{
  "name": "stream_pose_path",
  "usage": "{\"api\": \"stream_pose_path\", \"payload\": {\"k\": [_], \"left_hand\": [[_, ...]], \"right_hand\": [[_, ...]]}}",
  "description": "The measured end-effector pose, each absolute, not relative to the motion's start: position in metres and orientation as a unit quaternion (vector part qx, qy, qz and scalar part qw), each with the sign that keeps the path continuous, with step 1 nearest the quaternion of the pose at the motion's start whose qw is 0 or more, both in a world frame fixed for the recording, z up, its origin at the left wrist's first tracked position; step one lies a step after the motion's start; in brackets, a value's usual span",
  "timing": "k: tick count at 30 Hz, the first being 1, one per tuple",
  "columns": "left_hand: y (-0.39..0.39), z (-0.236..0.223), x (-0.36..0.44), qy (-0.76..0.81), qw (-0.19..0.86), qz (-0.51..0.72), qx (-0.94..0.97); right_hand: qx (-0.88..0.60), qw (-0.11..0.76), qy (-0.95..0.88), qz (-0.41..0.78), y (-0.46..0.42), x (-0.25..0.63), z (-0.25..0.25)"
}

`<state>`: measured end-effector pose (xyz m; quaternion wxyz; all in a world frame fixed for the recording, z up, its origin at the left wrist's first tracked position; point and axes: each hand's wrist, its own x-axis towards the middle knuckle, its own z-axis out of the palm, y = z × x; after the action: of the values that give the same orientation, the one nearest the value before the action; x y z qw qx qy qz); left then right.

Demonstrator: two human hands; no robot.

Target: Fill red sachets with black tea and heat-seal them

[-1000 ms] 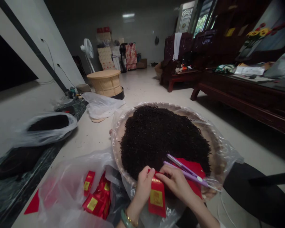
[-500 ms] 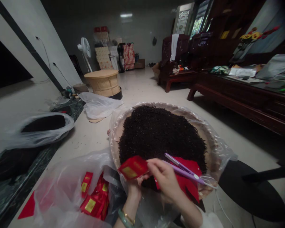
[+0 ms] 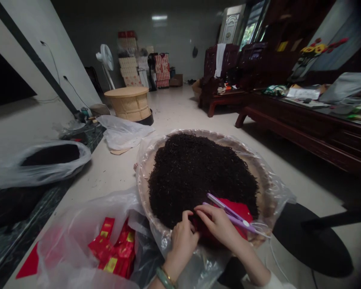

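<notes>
At the near edge of a round basket (image 3: pixel 141 180) lined with clear plastic, my left hand (image 3: pixel 183 237) and my right hand (image 3: pixel 219 225) come close together, fingers bent and pinched. Dark red material shows between them, but what the fingertips grip is hidden. A heap of dark, thin, twisted leaves like loose tea (image 3: pixel 198 172) fills the basket. Beside my right hand, a purple hair straightener (image 3: pixel 233 214) lies on flat red packets (image 3: pixel 239 208). Left of my hands, several filled red packets (image 3: pixel 120 251) with gold labels rest in a clear plastic bag (image 3: pixel 69 237).
A second plastic bag of dark contents (image 3: pixel 51 155) sits on the ledge at left. A round black base (image 3: pixel 315 237) stands right of the basket, near the white cord (image 3: pixel 273 257). Farther off are a drum-shaped table (image 3: pixel 128 104), a fan (image 3: pixel 106 58) and a long wooden table (image 3: pixel 303 132).
The red packet that was in my hands has left them, and one more packet lies on the pile in the plastic bag. My hands are now together lower at the basket's near edge.
</notes>
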<state>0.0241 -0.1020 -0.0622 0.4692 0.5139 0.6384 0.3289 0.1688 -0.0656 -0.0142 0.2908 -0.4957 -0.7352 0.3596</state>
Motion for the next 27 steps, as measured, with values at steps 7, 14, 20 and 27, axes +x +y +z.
{"api": "stream_pose_path", "payload": {"k": [7, 14, 20, 27], "left_hand": [[-0.081, -0.048, -0.004, 0.617, 0.388, 0.472, 0.496], [-0.082, -0.005, -0.030, 0.512, 0.165, 0.528, 0.657], [-0.092, -0.002, -0.034, 0.424, 0.180, 0.579, 0.673], [-0.091, -0.014, -0.019, 0.463, 0.588, 0.588, 0.306]], "right_hand": [[-0.479, 0.336, -0.738, 0.336, -0.066, 0.169, -0.021], [-0.464, 0.387, -0.741, 0.293, -0.059, 0.165, -0.021], [-0.424, 0.370, -0.786, 0.256, -0.051, 0.159, -0.021], [-0.363, 0.461, -0.806, 0.073, -0.044, 0.155, -0.036]]}}
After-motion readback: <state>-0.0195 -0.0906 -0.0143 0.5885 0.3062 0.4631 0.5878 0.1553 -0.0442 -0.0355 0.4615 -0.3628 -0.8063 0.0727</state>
